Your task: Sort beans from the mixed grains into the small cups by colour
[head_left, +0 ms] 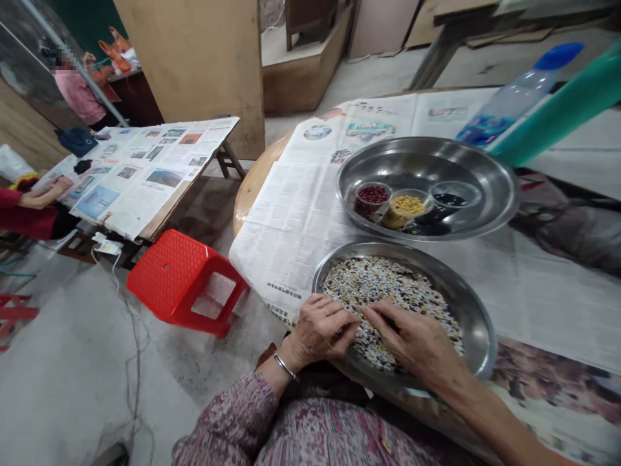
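My left hand (pixel 324 329), with a bangle on the wrist, rests over the near left rim of a steel basin (pixel 480 330). Its fingers are curled closed. Across from it, my right hand (pixel 417 340) is above the mixed white grains and dark and yellow beans (pixel 398 285) in that basin. Thumb and fingers of this hand are pinched together close to the left fingertips. Anything between the fingers is too small to make out. Behind stands a larger steel basin (pixel 490 171) with clear cups of red beans (pixel 372 195), yellow beans (pixel 408 206) and black beans (pixel 450 199).
Newspaper (pixel 286 217) covers my table. A blue-capped bottle (pixel 519 97) and a green tube-like object (pixel 567 103) are at back right. A red stool (pixel 182 275) stands left, near cables (pixel 136 349). Two people are around another newspaper-covered table (pixel 160 152).
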A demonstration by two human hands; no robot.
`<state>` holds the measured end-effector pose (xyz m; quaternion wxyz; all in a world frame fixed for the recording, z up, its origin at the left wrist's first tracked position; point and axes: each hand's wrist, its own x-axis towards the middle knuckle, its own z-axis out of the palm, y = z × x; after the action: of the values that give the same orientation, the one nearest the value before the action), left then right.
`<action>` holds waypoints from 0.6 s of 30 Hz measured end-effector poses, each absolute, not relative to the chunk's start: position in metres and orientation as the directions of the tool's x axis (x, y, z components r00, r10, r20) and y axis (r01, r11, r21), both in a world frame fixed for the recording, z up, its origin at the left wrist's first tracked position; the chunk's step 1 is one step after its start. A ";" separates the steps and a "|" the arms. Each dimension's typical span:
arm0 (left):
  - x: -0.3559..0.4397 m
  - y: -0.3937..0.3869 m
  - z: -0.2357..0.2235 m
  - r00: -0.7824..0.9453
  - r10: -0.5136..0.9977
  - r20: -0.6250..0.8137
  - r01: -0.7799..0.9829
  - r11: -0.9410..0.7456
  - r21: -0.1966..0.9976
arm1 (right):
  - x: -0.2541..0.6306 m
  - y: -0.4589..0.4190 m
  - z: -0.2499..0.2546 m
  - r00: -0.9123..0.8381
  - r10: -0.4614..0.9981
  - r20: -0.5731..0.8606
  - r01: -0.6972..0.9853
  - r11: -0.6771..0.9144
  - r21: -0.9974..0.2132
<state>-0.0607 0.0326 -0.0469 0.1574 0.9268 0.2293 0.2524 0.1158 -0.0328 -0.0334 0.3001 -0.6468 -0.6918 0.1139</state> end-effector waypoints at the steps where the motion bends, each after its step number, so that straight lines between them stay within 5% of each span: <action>1: -0.061 0.033 -0.047 0.774 0.503 0.385 0.350 -0.846 0.401 | 0.116 -0.033 -0.035 0.023 0.962 0.270 0.822 0.136 -0.553; 12: -0.059 0.033 -0.051 0.785 0.506 0.359 0.367 -0.845 0.388 | 0.117 -0.029 -0.042 -0.050 0.898 0.437 0.755 0.320 -0.572; 18: -0.059 0.033 -0.047 0.759 0.491 0.427 0.363 -0.864 0.349 | 0.131 -0.026 -0.033 -0.024 0.943 0.333 0.716 0.248 -0.653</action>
<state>-0.0588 0.0325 -0.0473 0.1236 0.9297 0.2296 0.2601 0.1311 -0.0256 -0.0332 0.3688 -0.5934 -0.6987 0.1539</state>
